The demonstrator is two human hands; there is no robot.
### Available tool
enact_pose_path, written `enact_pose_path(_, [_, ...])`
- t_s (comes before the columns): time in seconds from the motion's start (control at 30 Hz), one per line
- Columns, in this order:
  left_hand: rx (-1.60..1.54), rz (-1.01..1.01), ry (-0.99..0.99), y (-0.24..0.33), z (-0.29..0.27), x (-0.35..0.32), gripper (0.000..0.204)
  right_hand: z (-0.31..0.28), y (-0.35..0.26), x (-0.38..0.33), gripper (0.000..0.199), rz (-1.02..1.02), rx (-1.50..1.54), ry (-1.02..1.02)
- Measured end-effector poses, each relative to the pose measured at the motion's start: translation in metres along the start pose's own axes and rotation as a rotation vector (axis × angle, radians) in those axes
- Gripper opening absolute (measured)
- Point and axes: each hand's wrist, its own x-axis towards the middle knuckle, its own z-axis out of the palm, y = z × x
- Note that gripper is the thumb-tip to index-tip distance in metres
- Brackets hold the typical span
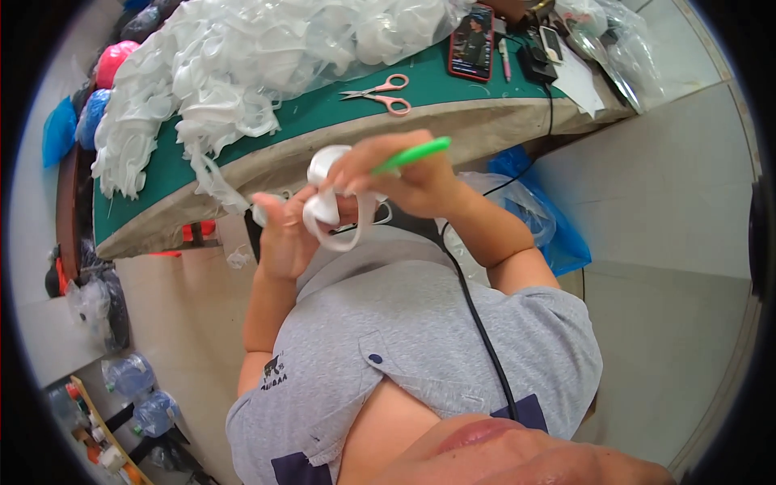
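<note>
In hands [422, 179], white piece [325, 208] (and green tool [417, 153]).

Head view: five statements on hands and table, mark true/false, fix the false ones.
1. The right hand holds a green pen-like tool. True.
2. The left hand is well away from the white piece. False: the left hand touches the white piece.
3. The scissors have black handles. False: the scissors have pink ones.
4. A phone lies on the green tabletop. True.
5. The white pile sits at the table's right end. False: the white pile covers its left part.
</note>
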Motion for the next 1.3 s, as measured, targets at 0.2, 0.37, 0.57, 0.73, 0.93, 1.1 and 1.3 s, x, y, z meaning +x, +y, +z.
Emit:
enact_pose_path(0.2, [0.009,0.165,0.227,-0.005,-0.005,0.006,0.034,-0.005,0.000,0.003,0.003,-0.113,-0.185,0.133])
enact_pose_path(0.37, [0.109,0.234,0.330,-0.008,-0.008,0.003,0.025,-0.003,0.009,0.002,0.015,0.359,-0.075,0.258])
enact_pose_path(0.57, [0.004,0.293,0.259,-0.001,0.009,0.003,0.033,0.017,0.020,-0.006,0.027,0.404,-0.026,0.114])
enact_pose_path(0.73, [-0.403,0.055,-0.191,-0.001,-0.020,0.001,0.030,0.002,0.037,-0.004,0.022,0.440,0.441,0.356])
enact_pose_path(0.93, [-0.053,-0.035,0.066,0.008,0.011,-0.006,0.051,-0.016,0.037,-0.007,0.030,0.786,0.516,0.175])
enact_pose_path(1.1, [0.325,0.199,0.110,-0.006,0.011,0.003,0.046,-0.003,0.026,-0.012,0.033,0.428,-0.351,0.394])
enact_pose_path(1.3, [0.589,0.246,0.169,-0.016,0.018,0.003,0.049,0.013,0.016,-0.015,0.035,0.453,-0.257,0.123])
